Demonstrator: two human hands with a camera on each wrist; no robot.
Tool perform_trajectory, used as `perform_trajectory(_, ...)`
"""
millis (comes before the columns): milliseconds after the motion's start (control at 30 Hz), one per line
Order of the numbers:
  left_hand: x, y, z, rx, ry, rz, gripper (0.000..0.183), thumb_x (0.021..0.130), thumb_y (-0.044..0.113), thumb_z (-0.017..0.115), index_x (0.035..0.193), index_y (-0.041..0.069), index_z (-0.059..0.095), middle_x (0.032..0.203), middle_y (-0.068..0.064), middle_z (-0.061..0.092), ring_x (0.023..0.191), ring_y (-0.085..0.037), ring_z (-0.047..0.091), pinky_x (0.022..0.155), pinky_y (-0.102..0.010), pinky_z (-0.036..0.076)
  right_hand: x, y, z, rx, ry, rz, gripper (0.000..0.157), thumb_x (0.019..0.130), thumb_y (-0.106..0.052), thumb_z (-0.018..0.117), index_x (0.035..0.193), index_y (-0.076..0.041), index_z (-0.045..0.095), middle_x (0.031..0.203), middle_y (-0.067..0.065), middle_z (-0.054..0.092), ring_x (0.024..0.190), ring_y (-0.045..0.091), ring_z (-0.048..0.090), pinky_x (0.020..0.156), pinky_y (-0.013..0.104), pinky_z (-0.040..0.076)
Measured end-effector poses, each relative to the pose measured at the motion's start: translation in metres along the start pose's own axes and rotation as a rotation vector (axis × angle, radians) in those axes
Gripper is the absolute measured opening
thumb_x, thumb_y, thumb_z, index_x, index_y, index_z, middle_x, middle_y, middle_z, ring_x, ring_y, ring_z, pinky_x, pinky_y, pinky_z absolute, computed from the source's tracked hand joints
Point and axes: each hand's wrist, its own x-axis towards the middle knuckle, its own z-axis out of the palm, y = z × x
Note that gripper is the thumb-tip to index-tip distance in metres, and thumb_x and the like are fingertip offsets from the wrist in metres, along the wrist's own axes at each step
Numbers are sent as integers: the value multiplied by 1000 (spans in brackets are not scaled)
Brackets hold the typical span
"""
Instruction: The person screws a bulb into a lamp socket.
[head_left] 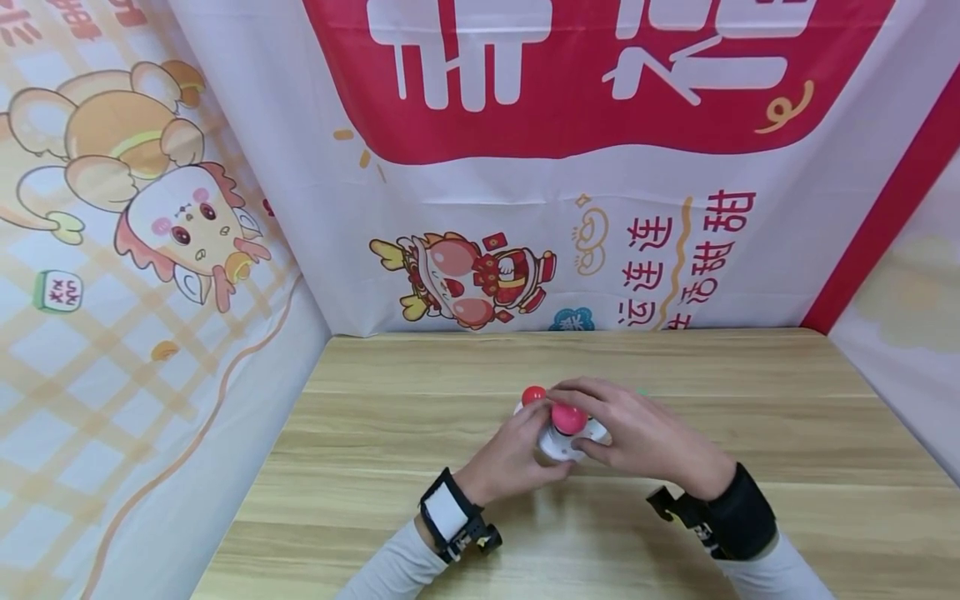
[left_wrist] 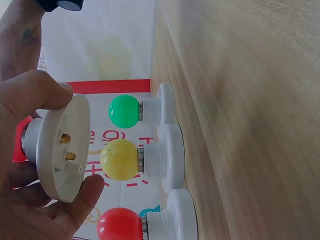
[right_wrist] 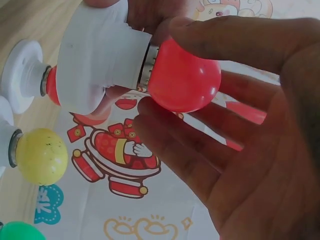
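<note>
Near the middle of the table, a white round lamp holder point(head_left: 557, 448) carries a pinkish-red light bulb point(head_left: 570, 419). My left hand point(head_left: 517, 454) grips the holder by its rim, off the tabletop. In the left wrist view its open underside point(left_wrist: 75, 125) shows two brass terminals. Around the bulb point(right_wrist: 187, 77) curl the fingers of my right hand point(head_left: 645, 429), with the thumb at the bulb's side near the metal collar. The bulb sits in the holder's socket; how far its thread is in is hidden.
Behind the hands stand more holders with bulbs, in a row: green point(left_wrist: 124, 111), yellow point(left_wrist: 119, 160) and red point(left_wrist: 119, 225). The wooden table point(head_left: 360, 467) meets a printed cloth backdrop point(head_left: 480, 192) at its far edge, and another cloth hangs at the left.
</note>
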Motion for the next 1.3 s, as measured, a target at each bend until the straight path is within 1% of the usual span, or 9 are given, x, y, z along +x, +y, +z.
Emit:
perform_trajectory(200,2,3,0,-53,-40,-3,96,80,22,76,154,22,15,153,1,31,129,-10,40,106,-29,40,2,0,0,44,-8,-60,58,80,-15,75,134,-14,56,135,2,54,121,17,51,96,36,50)
perform_trajectory(300,3,2,0,-80,-53,-1,97,79,20,77,154,22,15,153,1,31,129,-10,40,106,-29,40,3,1,-1,74,-10,-74,57,79,-13,77,133,-15,58,133,2,55,119,18,52,95,37,51)
perform_trajectory(367,3,0,0,-91,-51,13,97,79,19,77,153,21,15,152,1,33,128,-10,41,106,-29,40,4,2,-2,94,-10,-78,56,79,-13,77,132,-15,58,132,2,56,119,18,52,95,36,51)
perform_trajectory(467,5,-2,0,-107,-38,33,97,78,19,78,153,22,17,149,2,37,126,-8,43,105,-27,41,5,3,-4,124,-5,-83,55,79,-12,77,131,-13,59,130,3,58,118,18,54,94,36,51)
perform_trajectory(567,7,-3,-2,-107,-23,53,95,77,20,78,152,22,19,146,2,40,124,-7,44,104,-25,41,6,5,-6,130,-3,-77,53,79,-12,78,130,-13,60,129,1,58,116,16,55,95,34,51)
perform_trajectory(700,6,-4,-4,-100,2,60,91,78,23,78,151,20,24,143,2,43,123,-7,46,102,-23,43,6,6,-7,117,1,-65,53,78,-13,79,128,-12,61,127,1,60,115,15,55,95,33,51)
perform_trajectory(900,4,-4,-5,-69,47,70,83,79,26,78,147,19,33,140,1,48,119,-6,49,98,-20,45,7,7,-5,100,38,-55,48,82,-19,77,127,-11,63,123,1,61,111,13,57,91,29,53)
perform_trajectory(1100,3,-4,-4,-40,84,42,79,80,29,78,146,20,35,140,2,48,120,-5,49,97,-19,45,10,7,-2,66,64,-19,46,81,-22,77,124,-12,64,119,0,63,107,10,59,87,27,55)
perform_trajectory(1300,4,-3,-3,-13,122,12,78,81,34,76,147,23,35,141,3,47,120,-5,49,96,-20,46,11,6,3,16,131,-3,47,78,-24,80,122,-11,65,116,3,65,102,13,62,81,29,57)
